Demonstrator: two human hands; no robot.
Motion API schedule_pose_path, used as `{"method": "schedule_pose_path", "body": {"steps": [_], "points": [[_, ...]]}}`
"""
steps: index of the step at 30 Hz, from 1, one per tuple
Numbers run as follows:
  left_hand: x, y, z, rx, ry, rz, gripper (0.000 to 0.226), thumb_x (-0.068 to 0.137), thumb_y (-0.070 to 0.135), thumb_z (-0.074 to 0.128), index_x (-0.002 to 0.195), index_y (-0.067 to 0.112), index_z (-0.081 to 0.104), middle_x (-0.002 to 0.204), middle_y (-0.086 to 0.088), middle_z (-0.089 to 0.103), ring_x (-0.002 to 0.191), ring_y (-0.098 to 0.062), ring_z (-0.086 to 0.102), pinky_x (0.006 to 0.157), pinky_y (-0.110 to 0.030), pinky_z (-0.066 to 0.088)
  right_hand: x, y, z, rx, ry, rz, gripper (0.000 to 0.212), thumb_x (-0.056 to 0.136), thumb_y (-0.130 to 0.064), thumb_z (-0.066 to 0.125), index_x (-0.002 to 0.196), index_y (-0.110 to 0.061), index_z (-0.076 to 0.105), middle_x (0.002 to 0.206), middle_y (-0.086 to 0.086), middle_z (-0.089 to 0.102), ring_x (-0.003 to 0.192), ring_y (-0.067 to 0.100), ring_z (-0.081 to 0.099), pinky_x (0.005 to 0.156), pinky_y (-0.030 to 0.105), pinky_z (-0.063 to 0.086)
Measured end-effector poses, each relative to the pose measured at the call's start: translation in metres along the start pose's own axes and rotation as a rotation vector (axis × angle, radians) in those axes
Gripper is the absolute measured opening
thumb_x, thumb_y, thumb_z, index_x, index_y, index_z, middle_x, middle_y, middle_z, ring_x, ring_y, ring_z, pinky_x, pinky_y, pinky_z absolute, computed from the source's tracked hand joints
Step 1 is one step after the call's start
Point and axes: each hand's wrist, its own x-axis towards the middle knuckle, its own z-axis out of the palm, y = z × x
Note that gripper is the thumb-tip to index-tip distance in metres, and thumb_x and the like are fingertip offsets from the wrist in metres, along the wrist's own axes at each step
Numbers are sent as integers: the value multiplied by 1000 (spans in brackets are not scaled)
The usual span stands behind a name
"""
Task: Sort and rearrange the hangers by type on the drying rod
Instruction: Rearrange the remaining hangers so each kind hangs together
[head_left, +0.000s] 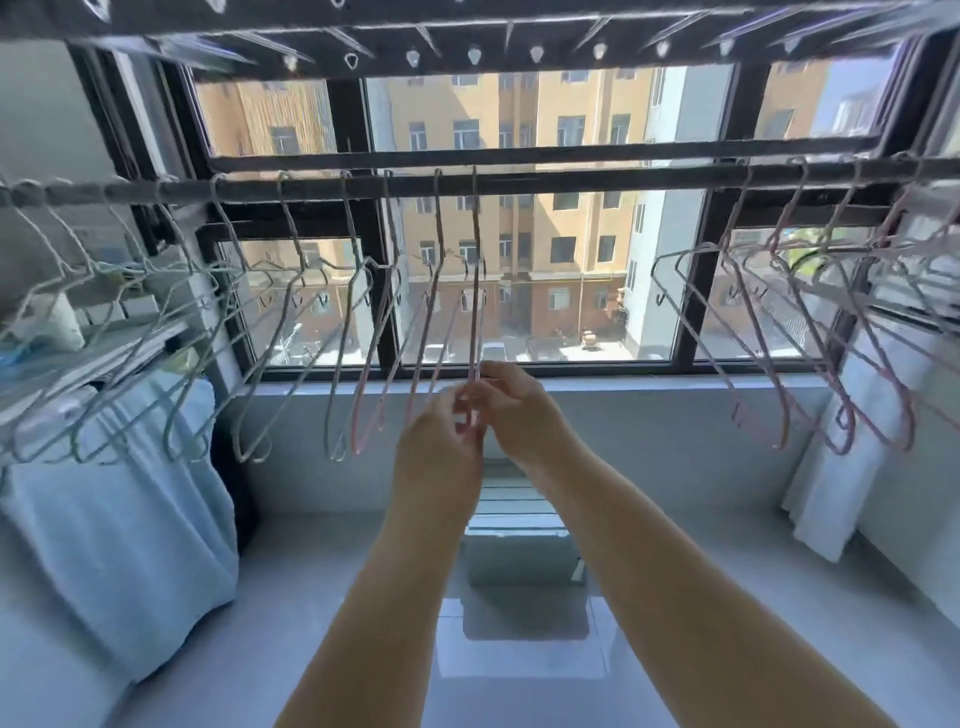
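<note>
A dark drying rod (571, 182) runs across the window. Several pale green and white wire hangers (197, 312) hang along its left half. Several pink hangers (810, 332) hang bunched at the right end. Near the middle, a few pink hangers (431, 312) hang edge-on. One thin pink hanger (474, 291) hangs straight down from the rod. My left hand (441, 447) and my right hand (514, 410) both pinch its lower end, close together just below the window sill.
A second rack with clips (467, 47) spans the top. Light blue fabric (130, 519) hangs at the lower left beside cluttered shelves (62, 332). White cloth (831, 493) hangs at the right. A grey folded object (524, 566) sits on the tiled floor below.
</note>
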Motion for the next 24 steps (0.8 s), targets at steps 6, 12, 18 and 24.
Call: {"method": "schedule_pose_path", "body": {"steps": [6,12,18,24], "points": [[2,-15,10,-44,34,67,44,82,3,61,123,19,54,102,-2,63,92,-17,61,79,-23,48,0,-1,0,163,-57,86,17,92,-3,50,102,6,60,70,5,59,54,8,58,45,16,50],[6,0,28,-72,53,123,41,83,10,63,123,16,56,101,-2,65,85,-13,61,71,-9,45,-2,5,-21,170,51,-16,19,91,1,48,89,-6,65,67,-1,63,53,4,60,50,16,47],[-1,41,47,-203,-13,200,38,83,5,62,119,15,58,98,2,64,72,-6,60,63,4,40,-11,3,-63,195,203,-94,19,91,2,47,101,1,63,70,3,64,51,4,61,50,15,48],[-10,77,78,-314,-102,261,38,80,-3,61,116,11,61,90,7,56,65,5,53,59,2,39,-24,7,-113,128,291,-94,18,92,-1,47,99,0,64,63,0,64,49,4,62,47,15,46]]}}
